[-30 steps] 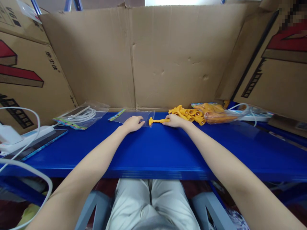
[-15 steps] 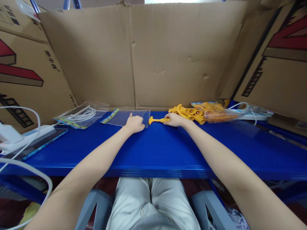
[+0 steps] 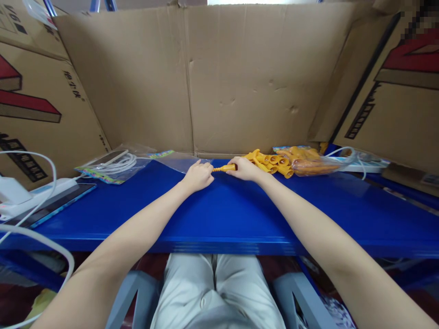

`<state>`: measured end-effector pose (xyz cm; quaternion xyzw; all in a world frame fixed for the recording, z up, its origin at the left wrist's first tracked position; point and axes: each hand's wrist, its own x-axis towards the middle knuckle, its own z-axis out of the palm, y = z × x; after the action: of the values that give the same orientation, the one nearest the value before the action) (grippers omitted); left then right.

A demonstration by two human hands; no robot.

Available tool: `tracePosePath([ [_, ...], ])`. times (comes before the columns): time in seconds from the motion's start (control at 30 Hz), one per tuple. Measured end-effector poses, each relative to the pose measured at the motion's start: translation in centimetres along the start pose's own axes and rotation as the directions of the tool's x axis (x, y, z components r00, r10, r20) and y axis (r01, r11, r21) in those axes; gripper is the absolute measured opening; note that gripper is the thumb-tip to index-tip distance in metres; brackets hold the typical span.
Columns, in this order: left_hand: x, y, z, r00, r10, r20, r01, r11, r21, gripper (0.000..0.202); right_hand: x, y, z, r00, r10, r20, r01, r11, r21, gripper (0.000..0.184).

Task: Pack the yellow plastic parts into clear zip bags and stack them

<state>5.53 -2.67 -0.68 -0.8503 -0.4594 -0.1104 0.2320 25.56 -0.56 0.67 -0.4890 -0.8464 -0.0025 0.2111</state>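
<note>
My right hand (image 3: 244, 169) is closed around one end of a thin yellow plastic piece with a spiral-ribbed stem (image 3: 222, 168). The other end of this piece disappears at my left hand (image 3: 199, 176). Closed fingers of that left hand pinch the open edge of a clear plastic bag (image 3: 173, 161), which lies toward the cardboard with a colourful header strip at its far left. Whether the piece's hidden end is inside the bag I cannot tell. Just right of my right hand is a pile of similar yellow plastic pieces (image 3: 272, 163) with hollow round ends.
A filled bag of yellow pieces (image 3: 308, 163) lies at the right. On the left are a bagged white cable (image 3: 125, 163), a power strip (image 3: 44, 197) and a dark flat device (image 3: 65, 205). Cardboard (image 3: 240, 82) walls off the back of the blue table (image 3: 226, 214).
The yellow piece has moved left in my right hand, its end now at my left hand. My left hand has shifted slightly right, and the bag's header strip has moved up and back.
</note>
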Motion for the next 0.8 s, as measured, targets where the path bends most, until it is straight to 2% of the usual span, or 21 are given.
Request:
tracePosePath([
  [0.13,0.0,-0.1,0.1,0.999,-0.049,-0.010,0.048,0.999,-0.021,0.028,0.1,0.7,-0.7,0.992,0.063,-0.112,-0.066,0.998,-0.020,0.023],
  [0.23,-0.1,-0.5,0.0,0.994,-0.108,0.020,0.109,0.994,-0.032,0.026,0.3,1.6,-1.2,0.968,0.114,-0.222,-0.119,0.993,-0.010,0.024],
  [0.3,-0.1,-0.7,-0.1,0.990,-0.134,0.052,0.138,0.988,-0.067,0.023,0.5,1.9,-1.3,0.961,0.127,-0.246,-0.123,0.992,0.031,0.024],
  [0.37,-0.2,-1.0,-0.1,0.984,-0.162,0.077,0.170,0.978,-0.118,0.020,0.5,2.0,-1.1,0.969,0.126,-0.210,-0.112,0.990,0.081,0.025],
  [0.5,-0.2,-1.3,0.0,0.976,-0.204,0.079,0.214,0.963,-0.166,0.016,0.3,1.7,-0.3,0.996,0.084,-0.022,-0.081,0.992,0.098,0.022],
  [0.57,-0.2,-1.3,0.1,0.978,-0.195,0.069,0.204,0.964,-0.173,0.015,0.1,1.5,-0.1,0.997,0.073,0.032,-0.076,0.993,0.087,0.020],
  [0.67,-0.2,-1.2,0.2,0.985,-0.167,0.039,0.172,0.968,-0.181,0.016,0.1,1.1,0.2,0.997,0.070,0.035,-0.074,0.992,0.106,0.018],
  [0.8,-0.3,-0.5,0.1,0.996,-0.094,-0.012,0.091,0.983,-0.161,0.018,0.2,0.2,0.8,0.999,0.028,-0.020,-0.024,0.986,0.163,0.016],
])
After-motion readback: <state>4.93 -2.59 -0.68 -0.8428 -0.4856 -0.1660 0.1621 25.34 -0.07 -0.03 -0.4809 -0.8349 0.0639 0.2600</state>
